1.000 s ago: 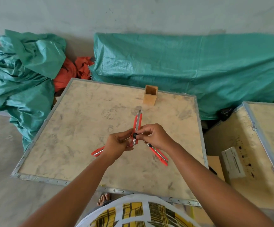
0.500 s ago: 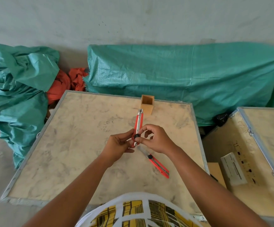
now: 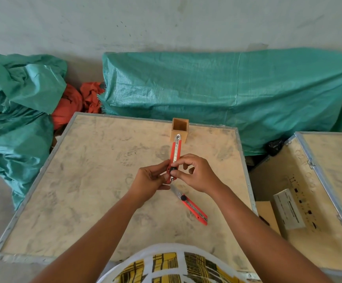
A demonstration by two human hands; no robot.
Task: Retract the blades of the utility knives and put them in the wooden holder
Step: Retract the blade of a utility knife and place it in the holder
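Utility knife in hand, red-bodied, raised over the middle of the board, tip pointing far toward the wooden holder.

Left to right:

Left hand: closed around the near end of the held knife, steadying it.

Held knife: only a short steel nose showing at the far tip; blade apparently pulled in, or nearly so. Too small to tell whether fully home.

Right hand: thumb and forefinger pinched on the black slider knob, other fingers curled loosely.

Second knife: flat on the board, just near-right of the hands, steel blade plainly extended toward them.

Holder: upright at the far edge of the board, nothing visible inside.

Likely trouble from here:

- Slider left short of its stop, so an edge exposed on the drop into the holder.
- Thumb slipping off the small knob toward the steel channel.
- Wrist or forearm lowered onto the bare blade lying below.
- Holder knocked over the far edge by a careless insert, given its place at the rim.
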